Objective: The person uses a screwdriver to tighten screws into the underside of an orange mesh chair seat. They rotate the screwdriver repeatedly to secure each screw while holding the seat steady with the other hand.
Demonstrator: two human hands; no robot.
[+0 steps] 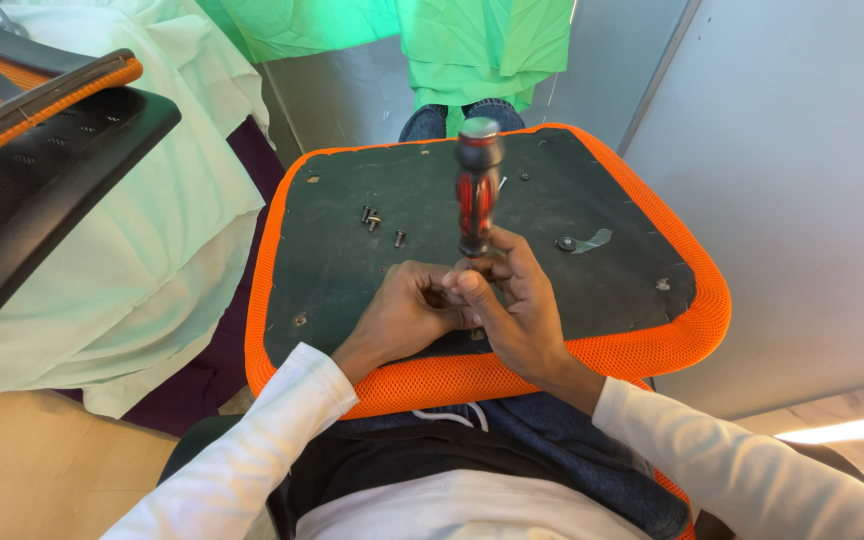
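While the seat (352,250) lay underside-up across your lap, its orange mesh rim ran close under both wrists, and most of the dark panel beyond your hands stood open. Loose screws (374,222) sat left of centre, well apart from your fingers; a washer (566,244) with a grey strip lay to the right. Pale green cloth (152,230) covered the floor at the left, a chair back (42,150) lay over it, and grey panels stood to the right. The screwdriver (477,190) stood nearly upright near the front edge, its handle red and black with a grey cap. Your right hand (517,300) pinched its shaft low down; your left hand (407,315) curled beside the tip, fingers pressed together.
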